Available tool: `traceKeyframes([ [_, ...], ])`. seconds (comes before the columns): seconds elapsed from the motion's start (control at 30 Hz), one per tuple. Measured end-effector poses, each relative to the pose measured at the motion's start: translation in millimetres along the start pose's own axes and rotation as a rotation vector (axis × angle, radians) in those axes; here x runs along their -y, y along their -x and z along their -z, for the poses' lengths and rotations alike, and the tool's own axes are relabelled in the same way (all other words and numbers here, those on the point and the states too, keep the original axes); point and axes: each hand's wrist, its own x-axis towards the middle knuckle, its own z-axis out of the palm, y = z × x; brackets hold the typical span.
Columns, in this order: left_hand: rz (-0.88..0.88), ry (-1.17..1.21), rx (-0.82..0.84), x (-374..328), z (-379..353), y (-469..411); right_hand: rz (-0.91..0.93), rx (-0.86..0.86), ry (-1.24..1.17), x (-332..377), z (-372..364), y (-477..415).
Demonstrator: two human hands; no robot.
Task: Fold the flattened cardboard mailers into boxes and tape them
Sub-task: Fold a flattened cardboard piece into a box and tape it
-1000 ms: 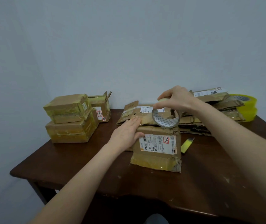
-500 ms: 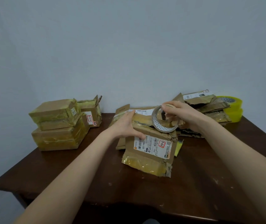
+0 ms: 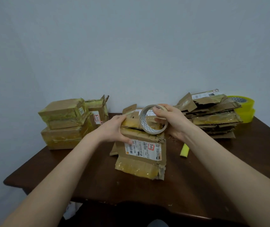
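Note:
A folded cardboard box (image 3: 141, 154) with a white shipping label and yellowish tape stands at the middle of the dark wooden table (image 3: 213, 185). My left hand (image 3: 114, 128) grips its upper left edge, thumb on the front face. My right hand (image 3: 170, 122) holds a clear tape roll (image 3: 152, 119) upright over the box's top. A thin strip of tape runs from the roll towards my left fingers. Behind the box lies another flattened mailer (image 3: 131, 110).
A pile of flattened cardboard mailers (image 3: 213, 115) sits at the back right, with two stacked yellow tape rolls (image 3: 244, 108) beyond it. Several taped boxes (image 3: 65, 123) are stacked at the back left. A small yellow-green object (image 3: 184, 150) lies right of the box.
My left hand moved from resting flat on the box's top to gripping its upper left edge. My right hand brought the tape roll down to the box top, and the box tilted slightly.

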Motion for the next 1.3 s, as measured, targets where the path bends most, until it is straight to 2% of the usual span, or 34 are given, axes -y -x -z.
traceKeyframes([
  [0.07,0.014,-0.239,-0.036,-7,-9,2,0.033,0.011,0.026,-2,-10,0],
  [0.1,-0.006,-0.286,-0.06,-10,-13,1,0.034,0.022,0.033,-2,-12,-1],
  [0.2,-0.065,-0.208,-0.096,-13,-21,-1,-0.023,0.091,0.091,3,-11,0],
  [0.27,-0.066,-0.109,-0.107,-9,-24,0,-0.028,0.086,0.241,7,-3,0],
  [0.4,-0.054,0.028,-0.117,-2,-28,2,0.09,0.077,0.42,18,1,-4],
  [0.57,-0.064,0.064,-0.128,1,-28,4,0.229,0.145,0.599,40,-12,-13],
  [0.7,-0.084,0.041,-0.121,5,-28,5,0.28,0.183,0.741,46,-15,-19],
  [0.87,-0.101,0.003,-0.116,7,-29,4,0.295,0.153,0.853,51,3,-18],
  [1.2,-0.125,-0.01,-0.124,7,-29,5,0.239,0.171,0.95,45,31,-18],
  [1.3,-0.163,-0.149,-0.173,8,-34,12,0.223,0.151,0.913,37,32,-14],
])
